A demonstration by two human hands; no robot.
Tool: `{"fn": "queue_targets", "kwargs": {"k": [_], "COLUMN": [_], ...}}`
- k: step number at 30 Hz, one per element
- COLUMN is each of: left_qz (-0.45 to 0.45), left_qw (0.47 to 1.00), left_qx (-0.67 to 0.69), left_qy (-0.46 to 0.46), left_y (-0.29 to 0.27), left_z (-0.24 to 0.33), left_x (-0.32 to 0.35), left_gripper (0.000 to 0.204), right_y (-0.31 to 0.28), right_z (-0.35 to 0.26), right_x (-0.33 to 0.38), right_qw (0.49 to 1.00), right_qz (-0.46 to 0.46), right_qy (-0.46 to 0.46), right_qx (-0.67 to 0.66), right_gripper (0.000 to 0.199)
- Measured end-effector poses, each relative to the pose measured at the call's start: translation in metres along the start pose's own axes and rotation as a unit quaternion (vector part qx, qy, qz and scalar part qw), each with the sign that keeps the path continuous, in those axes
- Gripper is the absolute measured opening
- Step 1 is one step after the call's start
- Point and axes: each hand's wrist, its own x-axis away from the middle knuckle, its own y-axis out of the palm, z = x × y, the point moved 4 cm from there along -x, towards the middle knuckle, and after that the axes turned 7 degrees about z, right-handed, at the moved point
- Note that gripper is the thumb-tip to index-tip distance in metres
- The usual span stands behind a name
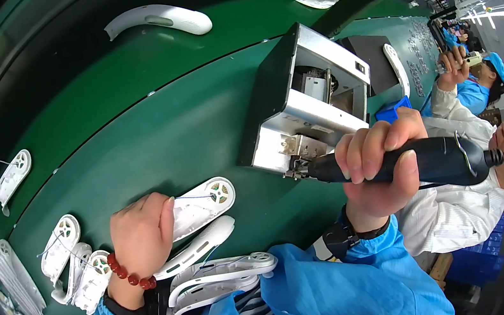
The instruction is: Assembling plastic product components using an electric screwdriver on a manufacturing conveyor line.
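My right hand (377, 156) is wrapped round a black electric screwdriver (439, 160). The driver lies nearly level, its tip at the front outlet of a metal box-shaped screw feeder (318, 122). On the green work surface my left hand (143, 231) is closed over the left end of a long white plastic housing half (198, 207); its fingertips are hidden. That housing has a round spoked end and a thin blue wire. Just below it lies another white housing half (206, 241), apart from my fingers.
More white housings (75, 253) lie to the left, with a stack of white shells (17, 277) beyond. Nearest me are further shells (217, 278). A white shell (159, 21) lies on the far green strip. A blue bin (393, 110) and co-workers (466, 211) are at the right.
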Motion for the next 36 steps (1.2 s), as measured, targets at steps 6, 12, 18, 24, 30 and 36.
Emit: {"fn": "queue_targets", "kwargs": {"k": [6,12,18,24,30,36], "left_qz": [-0.005,-0.008,-0.012,0.001,-0.007,-0.009], "left_qw": [1.000,1.000,1.000,1.000,1.000,1.000], "left_qx": [-0.017,0.007,0.004,0.014,0.011,0.014], "left_qy": [-0.004,-0.004,-0.007,0.005,0.002,0.004], "left_y": [0.000,0.001,0.003,0.000,0.000,0.000], "left_z": [-0.002,-0.001,-0.005,-0.005,-0.004,-0.004], "left_x": [0.004,0.000,0.003,0.004,0.005,0.004], "left_gripper": [0.017,0.015,0.016,0.016,0.016,0.016], "right_y": [0.012,0.026,0.063,0.069,0.068,0.072], "right_z": [-0.002,-0.001,0.039,0.048,0.054,0.057], "right_x": [0.012,0.028,0.048,0.051,0.052,0.056], "right_qw": [0.998,0.992,0.974,0.972,0.968,0.967], "right_qz": [-0.035,-0.055,-0.093,-0.073,-0.070,-0.092], "right_qy": [0.039,0.028,0.087,0.125,0.144,0.135], "right_qx": [-0.022,-0.109,-0.186,-0.186,-0.195,-0.197], "right_gripper": [0.036,0.035,0.033,0.033,0.033,0.031]}}
